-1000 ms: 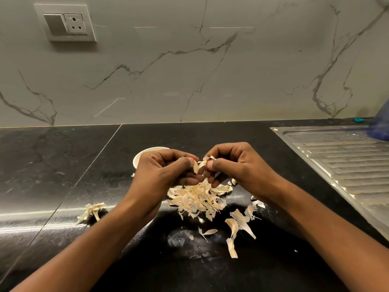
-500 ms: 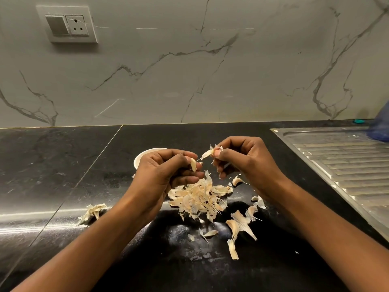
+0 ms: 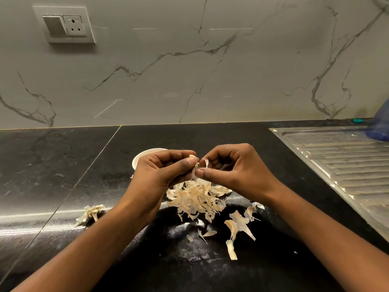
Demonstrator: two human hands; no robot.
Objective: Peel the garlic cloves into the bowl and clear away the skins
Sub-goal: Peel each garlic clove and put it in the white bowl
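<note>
It was a home kitchen. A black stone bench (image 3: 63,165) met a marble-veined wall (image 3: 189,70). A steel sink drainboard (image 3: 347,161) sat alongside.

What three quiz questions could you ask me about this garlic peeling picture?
1. True or false: the white bowl sits on the far side of the left hand, partly hidden by it.
2. Pick one: where does the big pile of skins lie? A) inside the bowl, B) on the black counter below the hands, C) on the floor.
3. Short answer: what do the left hand and the right hand pinch between them?

Key: 1 true. 2 B. 3 a garlic clove with skin hanging from it.
</note>
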